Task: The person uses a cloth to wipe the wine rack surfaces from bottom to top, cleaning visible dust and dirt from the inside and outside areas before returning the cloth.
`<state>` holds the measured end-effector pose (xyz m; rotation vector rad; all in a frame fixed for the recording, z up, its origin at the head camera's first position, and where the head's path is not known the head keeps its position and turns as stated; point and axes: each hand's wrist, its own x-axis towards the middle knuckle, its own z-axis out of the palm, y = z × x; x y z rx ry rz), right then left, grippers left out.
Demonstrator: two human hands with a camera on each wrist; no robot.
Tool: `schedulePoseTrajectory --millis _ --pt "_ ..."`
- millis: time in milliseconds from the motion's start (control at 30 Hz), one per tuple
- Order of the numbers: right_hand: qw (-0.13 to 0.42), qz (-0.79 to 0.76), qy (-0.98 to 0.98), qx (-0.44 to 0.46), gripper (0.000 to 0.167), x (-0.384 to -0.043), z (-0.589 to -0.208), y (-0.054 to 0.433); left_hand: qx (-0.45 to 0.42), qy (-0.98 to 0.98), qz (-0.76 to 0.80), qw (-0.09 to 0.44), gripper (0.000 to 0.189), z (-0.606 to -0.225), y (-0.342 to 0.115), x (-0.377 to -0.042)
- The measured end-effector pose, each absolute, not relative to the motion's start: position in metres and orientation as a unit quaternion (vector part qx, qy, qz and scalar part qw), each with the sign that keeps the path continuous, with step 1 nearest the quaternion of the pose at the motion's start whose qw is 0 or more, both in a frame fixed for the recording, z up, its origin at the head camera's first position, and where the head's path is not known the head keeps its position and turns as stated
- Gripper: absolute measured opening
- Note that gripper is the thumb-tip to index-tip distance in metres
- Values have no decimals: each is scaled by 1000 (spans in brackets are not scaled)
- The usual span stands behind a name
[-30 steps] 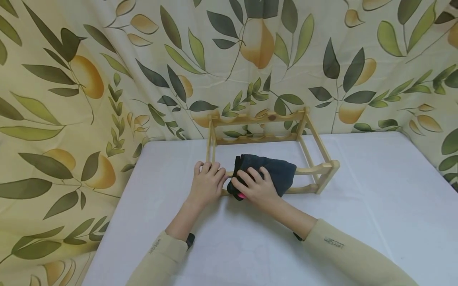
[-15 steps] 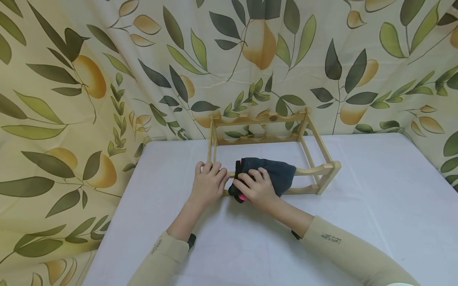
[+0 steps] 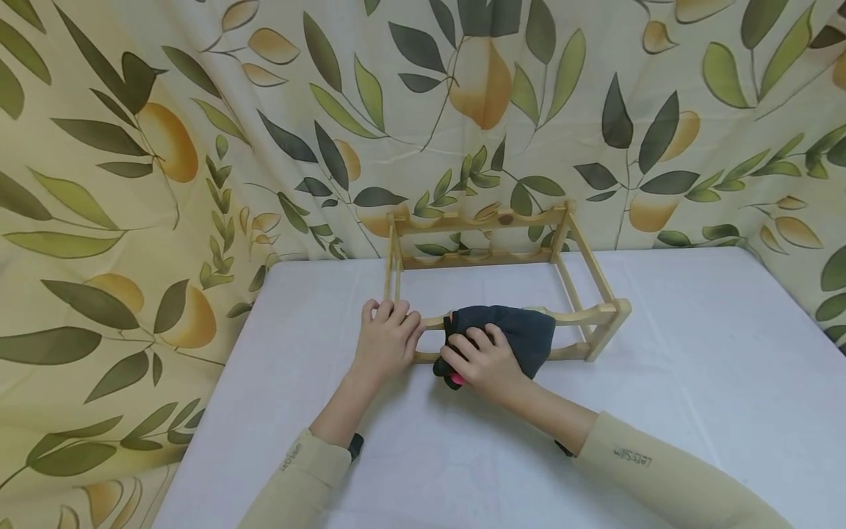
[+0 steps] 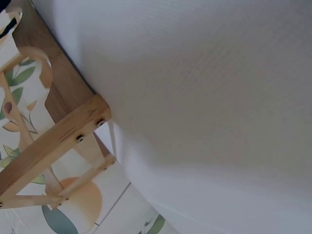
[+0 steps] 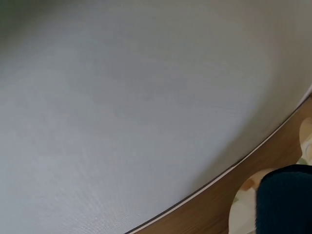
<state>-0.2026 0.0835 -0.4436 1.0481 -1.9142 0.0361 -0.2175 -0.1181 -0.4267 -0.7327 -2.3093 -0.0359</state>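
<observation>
A light wooden rack (image 3: pixel 584 316) with scalloped rails stands on the white-covered table, its post and rails also seen at the left of the left wrist view. My left hand (image 3: pixel 386 342) grips its front left corner, fingers bent over the top. My right hand (image 3: pixel 489 364) holds a dark blue cloth (image 3: pixel 529 334) with black and pink edging against the front rails. The cloth drapes over the upper front rail and covers its middle. In the right wrist view, only part of the dark cloth (image 5: pixel 285 204) shows at the lower right. The right thumb is hidden.
The white table cover (image 3: pixel 694 382) spreads around the rack on both sides and in front. Behind the rack hangs a curtain (image 3: pixel 370 66) printed with leaves and fruit, close to the rack's back rails.
My right hand and the cloth have slid a little to the right along the front rail and slightly toward me. The left hand stays at the rack's corner.
</observation>
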Motion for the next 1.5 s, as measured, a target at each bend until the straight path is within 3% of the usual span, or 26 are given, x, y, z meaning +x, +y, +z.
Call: schedulePoseTrajectory --millis 200,300,367,533,700,833,1000,1200,1500 --pt "420 -5 -813 404 7 -194 -444 87 -281 -893 -26 351 25 -426 -117 -217" --pt "415 -4 -819 395 12 -191 -443 85 -278 -896 -25 346 25 -427 -116 -217" --pt "422 -4 -818 392 6 -191 -441 81 -276 -898 -22 342 26 -427 -116 -217" --pt "430 -4 -817 385 23 -191 -436 71 -272 -903 -16 331 27 -426 -116 -216" --pt "407 -17 -824 394 6 -192 -443 80 -276 -899 -11 341 29 -428 -115 -217" --pt "401 -15 -823 402 6 -193 -446 86 -277 -896 -24 345 30 -428 -115 -217" --pt "406 -8 -821 401 11 -191 -439 79 -275 -899 -28 340 29 -427 -116 -215" --pt "395 2 -825 405 29 -190 -435 75 -273 -900 -34 339 28 -427 -115 -215" --pt "384 7 -830 404 26 -190 -440 83 -271 -890 -29 365 31 -429 -114 -217"
